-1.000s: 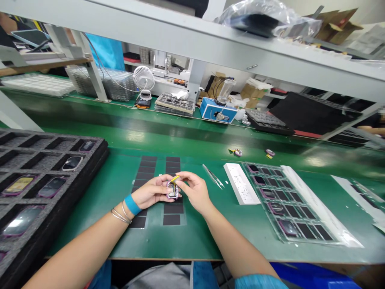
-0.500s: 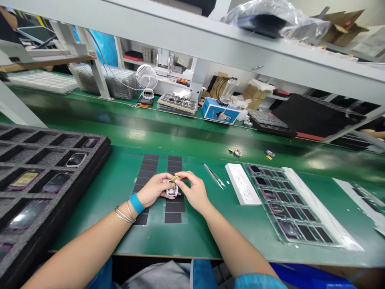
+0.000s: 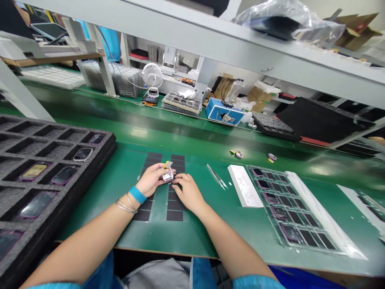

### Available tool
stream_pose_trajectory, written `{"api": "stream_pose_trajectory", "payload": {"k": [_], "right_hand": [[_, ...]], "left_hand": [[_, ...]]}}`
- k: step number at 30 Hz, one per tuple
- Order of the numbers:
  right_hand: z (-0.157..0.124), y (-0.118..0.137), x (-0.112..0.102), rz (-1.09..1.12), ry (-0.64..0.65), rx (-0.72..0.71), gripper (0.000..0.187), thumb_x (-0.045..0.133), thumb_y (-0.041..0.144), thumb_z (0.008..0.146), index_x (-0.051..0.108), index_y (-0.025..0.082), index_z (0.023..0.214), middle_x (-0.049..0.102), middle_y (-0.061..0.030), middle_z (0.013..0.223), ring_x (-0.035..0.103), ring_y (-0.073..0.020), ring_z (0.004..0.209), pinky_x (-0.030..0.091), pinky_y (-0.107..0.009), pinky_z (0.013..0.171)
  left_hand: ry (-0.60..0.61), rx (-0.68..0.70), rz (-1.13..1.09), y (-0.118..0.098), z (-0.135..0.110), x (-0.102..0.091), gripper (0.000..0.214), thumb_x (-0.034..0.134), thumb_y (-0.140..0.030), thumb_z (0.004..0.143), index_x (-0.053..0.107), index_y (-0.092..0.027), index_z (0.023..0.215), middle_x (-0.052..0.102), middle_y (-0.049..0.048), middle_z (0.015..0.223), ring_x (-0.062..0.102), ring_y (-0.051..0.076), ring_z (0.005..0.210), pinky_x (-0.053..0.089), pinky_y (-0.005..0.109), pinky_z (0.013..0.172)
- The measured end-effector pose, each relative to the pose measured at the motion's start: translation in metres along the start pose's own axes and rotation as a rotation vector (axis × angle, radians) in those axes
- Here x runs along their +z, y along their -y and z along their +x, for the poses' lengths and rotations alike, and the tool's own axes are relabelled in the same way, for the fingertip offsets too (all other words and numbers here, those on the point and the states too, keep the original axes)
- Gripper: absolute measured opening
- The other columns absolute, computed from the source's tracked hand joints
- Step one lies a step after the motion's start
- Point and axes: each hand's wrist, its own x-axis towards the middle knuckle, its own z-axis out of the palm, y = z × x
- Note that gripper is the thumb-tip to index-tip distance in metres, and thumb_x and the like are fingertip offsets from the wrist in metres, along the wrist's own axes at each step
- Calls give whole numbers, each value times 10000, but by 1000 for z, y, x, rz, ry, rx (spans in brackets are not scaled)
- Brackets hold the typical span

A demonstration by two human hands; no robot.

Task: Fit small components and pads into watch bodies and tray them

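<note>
Pale yellow tab [image 3: 167,164] stands up from a small silvery watch-like module [image 3: 168,175], and the left hand [image 3: 153,179] now holds that module alone, its fingers [image 3: 165,171] clenched around it just above the black pads [image 3: 175,215]. Unlike a moment ago, the right hand [image 3: 188,194] has let go and dropped lower: its fingers [image 3: 177,192] are released, resting on the pads just below the module. The black foam tray [image 3: 60,138] lies left of the left wrist, its edge near but apart. Green table [image 3: 99,188] stretches between the right hand and the tweezers [image 3: 215,176]. Farther right are a white strip [image 3: 245,186] and a transparent tray [image 3: 270,178]. The table's front edge [image 3: 168,251] runs beneath both forearms.
</note>
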Motion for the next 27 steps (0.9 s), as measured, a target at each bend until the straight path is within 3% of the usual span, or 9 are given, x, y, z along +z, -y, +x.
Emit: {"api": "stream_pose_trajectory", "payload": {"k": [8,18,27], "right_hand": [[1,6,6,-99,8,54,88,625,114,782,678,152,841,606,-82,1020,510,-224,964,426,-378,920],[8,3,13,-7,-38,145,65,669,132,754,639,169,709,577,-51,913,506,-203,902,423,-361,872],[-2,7,7,-32,-9,-19,90,571,100,812,555,182,780,540,-68,927,486,-213,914,435,-379,836]], "left_hand": [[8,-9,6,3,3,0,185,684,-169,682,611,-127,846,699,100,888,642,163,777,517,280,711],[-6,-13,18,2,1,2,202,709,-172,649,607,-124,817,699,106,877,640,175,765,519,298,702],[-19,-13,26,2,2,2,206,709,-168,645,602,-125,816,698,103,875,640,169,766,514,299,717]]}}
